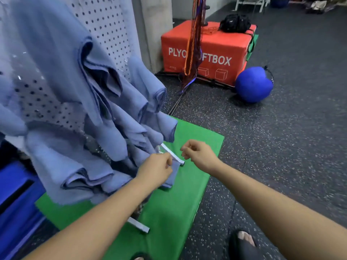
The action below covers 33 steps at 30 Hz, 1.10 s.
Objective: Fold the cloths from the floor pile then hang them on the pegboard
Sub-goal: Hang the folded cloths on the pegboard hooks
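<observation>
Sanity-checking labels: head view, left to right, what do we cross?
Hung cloths → left hand pinching a cloth → right hand → blue ball. Orange box left out: it spans right hand and ball.

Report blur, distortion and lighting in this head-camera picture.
Head view: the hanging cloths and pegboard at left are smeared by blur; head view: the orange box lettering is readable, the left hand pinching a cloth slightly soft; head view: wide-angle distortion bows both forearms and the frame edges; head view: light is soft and even, no glare, faint shadows on the green mat.
</observation>
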### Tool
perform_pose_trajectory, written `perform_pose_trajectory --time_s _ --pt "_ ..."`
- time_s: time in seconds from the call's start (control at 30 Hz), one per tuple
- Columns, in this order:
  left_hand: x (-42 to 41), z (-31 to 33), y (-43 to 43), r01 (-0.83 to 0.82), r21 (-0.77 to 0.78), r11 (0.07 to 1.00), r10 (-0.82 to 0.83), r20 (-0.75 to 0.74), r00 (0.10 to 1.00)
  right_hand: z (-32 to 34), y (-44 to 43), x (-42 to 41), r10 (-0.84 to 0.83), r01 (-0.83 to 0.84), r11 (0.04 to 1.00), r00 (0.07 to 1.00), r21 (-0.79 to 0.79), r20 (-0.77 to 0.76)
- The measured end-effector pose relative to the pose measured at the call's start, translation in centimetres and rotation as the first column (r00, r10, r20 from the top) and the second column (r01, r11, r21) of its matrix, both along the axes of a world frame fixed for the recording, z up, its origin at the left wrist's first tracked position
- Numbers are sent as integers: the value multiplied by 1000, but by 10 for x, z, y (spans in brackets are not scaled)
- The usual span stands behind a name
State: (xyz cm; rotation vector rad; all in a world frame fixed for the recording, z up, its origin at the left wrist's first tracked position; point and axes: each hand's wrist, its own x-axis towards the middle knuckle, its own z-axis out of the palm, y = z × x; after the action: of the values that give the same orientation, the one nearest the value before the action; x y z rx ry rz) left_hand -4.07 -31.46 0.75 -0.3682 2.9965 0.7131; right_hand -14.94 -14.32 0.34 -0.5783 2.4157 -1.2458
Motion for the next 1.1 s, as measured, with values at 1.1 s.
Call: perform_pose_trajectory --time_s 1.1 --pt "-46 -209 -5 -409 528 744 447 62 892 -259 -36 -23 -289 246 957 825 151 486"
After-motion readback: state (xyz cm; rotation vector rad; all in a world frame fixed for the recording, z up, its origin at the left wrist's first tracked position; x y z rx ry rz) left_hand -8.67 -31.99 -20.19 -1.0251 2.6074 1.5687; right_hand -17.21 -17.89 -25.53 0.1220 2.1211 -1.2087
